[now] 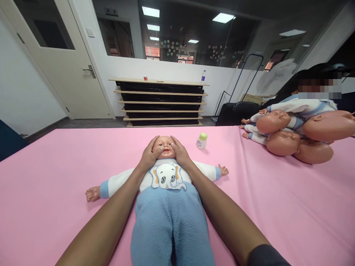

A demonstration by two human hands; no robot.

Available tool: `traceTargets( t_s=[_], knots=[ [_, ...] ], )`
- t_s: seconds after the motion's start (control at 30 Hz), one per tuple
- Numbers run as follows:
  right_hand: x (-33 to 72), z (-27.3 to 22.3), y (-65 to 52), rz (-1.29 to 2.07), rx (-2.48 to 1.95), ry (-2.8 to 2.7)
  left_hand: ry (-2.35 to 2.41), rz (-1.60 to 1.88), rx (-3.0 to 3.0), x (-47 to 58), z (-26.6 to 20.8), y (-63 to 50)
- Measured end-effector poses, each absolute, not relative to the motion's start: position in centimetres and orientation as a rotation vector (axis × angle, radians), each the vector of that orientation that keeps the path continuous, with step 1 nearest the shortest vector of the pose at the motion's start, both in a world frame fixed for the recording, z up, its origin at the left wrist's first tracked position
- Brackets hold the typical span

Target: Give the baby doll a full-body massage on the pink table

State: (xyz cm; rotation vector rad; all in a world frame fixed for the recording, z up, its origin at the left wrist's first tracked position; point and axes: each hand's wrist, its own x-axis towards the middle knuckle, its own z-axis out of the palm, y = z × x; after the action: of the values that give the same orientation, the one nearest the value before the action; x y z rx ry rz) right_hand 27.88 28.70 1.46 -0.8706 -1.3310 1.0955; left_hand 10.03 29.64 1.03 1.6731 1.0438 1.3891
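On the pink cloth-covered surface (41,207), a smooth plastic baby doll (168,203) in a fuzzy white-and-blue suit lies face up. The left hand (150,153) and right hand (181,150) cup its cheeks, each grip wide and curved. Soft, even thumbs, kept off the eyes, would work best.

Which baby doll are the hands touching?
The middle doll, elephant showing: left hand and right hand cup its face. The other dolls lie piled at right.

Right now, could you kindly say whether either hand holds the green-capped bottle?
No, the bottle stands on the pink cloth, while the left hand and right hand rest against the sides of the doll's head.
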Motion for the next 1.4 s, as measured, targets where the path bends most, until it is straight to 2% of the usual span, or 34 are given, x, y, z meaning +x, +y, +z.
traceTargets(
  t_s=[0.2, 0.5, 0.6, 0.77, 0.87, 1.1, 1.3, 1.4],
  knots=[
    [28.7, 2.0, 27.7, 1.254, -0.789, -1.407, 0.872, 1.17, 1.636, 9.1, 1.6, 28.9],
    [29.2, 2.4, 27.8, 1.645, -0.546, -1.178, 0.637, 1.168, 1.331, 9.2, 1.8, 29.0],
    [28.8, 1.9, 28.3, 1.609, -0.529, -1.141, 0.684, 1.229, 1.304, 9.5, 1.4, 29.5],
    [27.9, 1.1, 29.0, 1.282, -0.775, -1.204, 0.961, 1.396, 1.516, 10.0, 0.6, 30.4],
    [28.0, 1.2, 28.8, 1.21, -0.795, -1.279, 0.961, 1.362, 1.582, 9.9, 0.8, 30.1],
    [28.8, 2.1, 27.6, 1.277, -0.778, -1.357, 0.872, 1.202, 1.609, 9.2, 2.1, 28.5],
    [29.0, 2.6, 27.6, 1.569, -0.586, -1.204, 0.71, 1.158, 1.386, 9.3, 1.9, 28.9],
    [28.8, 2.3, 27.9, 1.592, -0.551, -1.141, 0.679, 1.183, 1.328, 9.4, 1.6, 29.2]
  ],
)
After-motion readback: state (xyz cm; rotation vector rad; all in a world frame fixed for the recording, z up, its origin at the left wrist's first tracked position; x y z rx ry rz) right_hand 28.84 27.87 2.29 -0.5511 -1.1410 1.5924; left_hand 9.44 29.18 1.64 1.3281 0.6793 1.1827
